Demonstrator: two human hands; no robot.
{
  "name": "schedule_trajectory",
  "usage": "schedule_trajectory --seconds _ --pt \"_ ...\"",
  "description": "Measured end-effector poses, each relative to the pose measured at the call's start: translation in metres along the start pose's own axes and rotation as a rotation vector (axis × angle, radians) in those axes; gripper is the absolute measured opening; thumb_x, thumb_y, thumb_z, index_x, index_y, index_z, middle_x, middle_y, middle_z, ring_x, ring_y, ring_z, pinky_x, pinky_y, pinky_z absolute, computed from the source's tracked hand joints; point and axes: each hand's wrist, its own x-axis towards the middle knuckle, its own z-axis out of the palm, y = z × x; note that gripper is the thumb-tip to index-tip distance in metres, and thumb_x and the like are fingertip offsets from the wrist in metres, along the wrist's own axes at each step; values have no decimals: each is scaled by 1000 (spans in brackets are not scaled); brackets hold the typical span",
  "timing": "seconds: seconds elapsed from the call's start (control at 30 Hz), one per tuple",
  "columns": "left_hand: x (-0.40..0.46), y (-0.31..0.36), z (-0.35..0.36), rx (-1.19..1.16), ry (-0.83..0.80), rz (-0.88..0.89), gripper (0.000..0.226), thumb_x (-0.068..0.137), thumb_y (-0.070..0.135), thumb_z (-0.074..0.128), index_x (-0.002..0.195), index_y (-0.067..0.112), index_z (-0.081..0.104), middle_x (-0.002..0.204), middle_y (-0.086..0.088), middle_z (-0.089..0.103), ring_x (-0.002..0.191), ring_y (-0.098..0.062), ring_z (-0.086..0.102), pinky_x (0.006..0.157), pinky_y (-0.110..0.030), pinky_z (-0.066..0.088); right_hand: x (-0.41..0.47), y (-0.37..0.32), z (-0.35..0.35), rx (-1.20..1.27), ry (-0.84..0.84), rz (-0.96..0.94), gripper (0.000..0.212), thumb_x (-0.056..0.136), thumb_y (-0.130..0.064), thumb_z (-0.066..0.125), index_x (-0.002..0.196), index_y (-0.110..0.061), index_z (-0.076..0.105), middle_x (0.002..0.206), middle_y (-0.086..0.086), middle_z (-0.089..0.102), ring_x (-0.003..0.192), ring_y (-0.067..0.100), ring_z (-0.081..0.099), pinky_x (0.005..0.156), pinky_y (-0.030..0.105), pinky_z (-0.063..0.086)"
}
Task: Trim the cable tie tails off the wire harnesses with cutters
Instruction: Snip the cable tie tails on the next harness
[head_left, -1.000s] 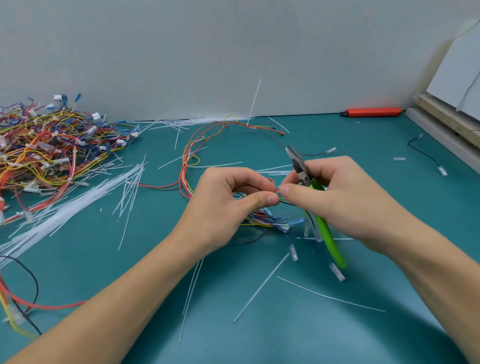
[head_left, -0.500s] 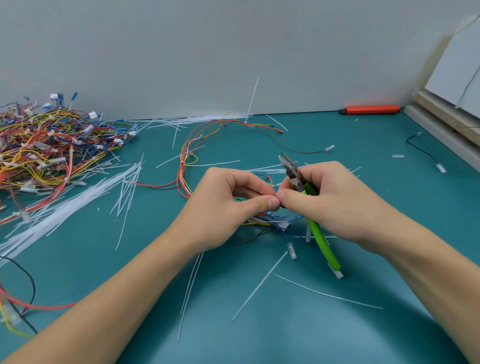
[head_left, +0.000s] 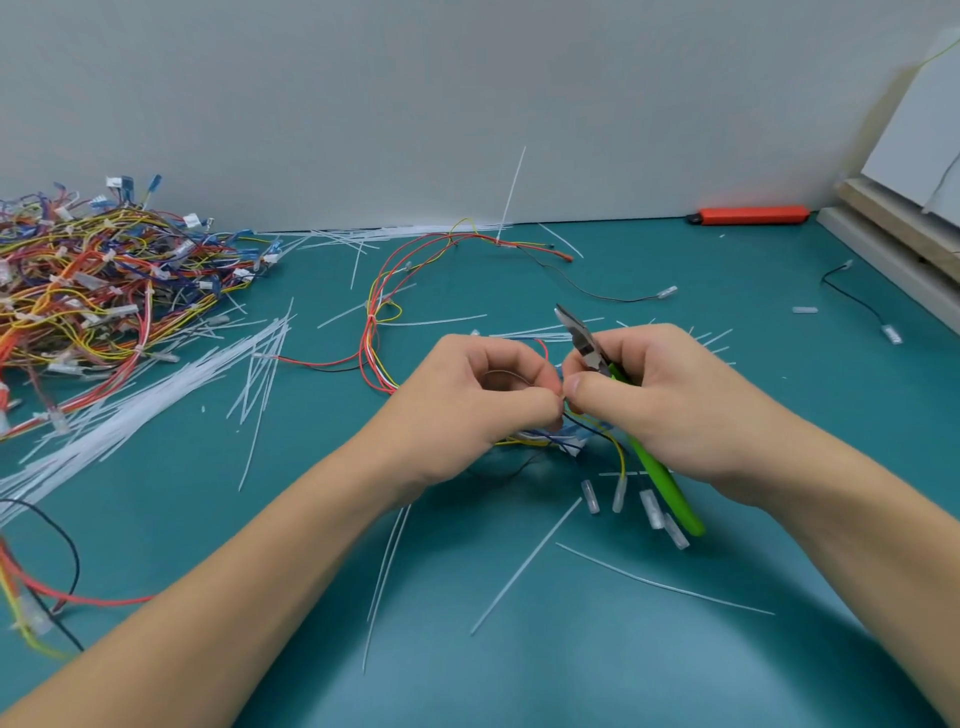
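Observation:
My left hand (head_left: 467, 400) and my right hand (head_left: 670, 400) meet at the middle of the teal mat, thumbs and forefingers pinching the same spot on a wire harness (head_left: 384, 312). The harness loops back in red and yellow wires toward the wall, with a white cable tie tail (head_left: 511, 192) standing up at its far end. My right hand also grips green-handled cutters (head_left: 660, 478); their metal jaws (head_left: 576, 330) point up and away, the handle trails toward me. Clear connector ends (head_left: 649, 506) hang below my hands.
A big tangle of coloured harnesses (head_left: 93, 291) lies at the left. A sheaf of white ties (head_left: 130, 410) and several cut tails lie scattered over the mat. An orange tool (head_left: 748, 214) lies by the wall; boards (head_left: 893, 228) stand at the right edge.
Both hands have stayed pinched together at the same spot. The cutters have tilted slightly, jaws shifting left, and the dangling connectors have swung a little.

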Motion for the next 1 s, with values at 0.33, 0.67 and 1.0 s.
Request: schedule_trajectory --seconds 0.33,0.67,1.0 --pt "1 1 -5 81 -84 -7 10 76 17 68 83 11 71 80 -19 71 74 -17 58 78 -38 44 -1 -7 1 76 -31 51 21 84 -29 59 80 -10 67 76 17 48 75 21 38 74 40 32" --pt "-2 2 -9 15 -46 34 7 79 14 73 84 11 73 82 -20 71 77 -19 59 81 -39 48 -1 -7 0 115 41 36 17 81 -33 65 76 -18 70 70 -2 52 68 12 44 68 31 37" --pt "-31 23 4 348 -509 225 21 82 18 86 101 17 78 93 7 80 91 -2 73 93 -25 54 4 -2 -38 273 216 158 27 98 -20 61 74 -16 73 74 9 68 55 16 43 49 23 35"
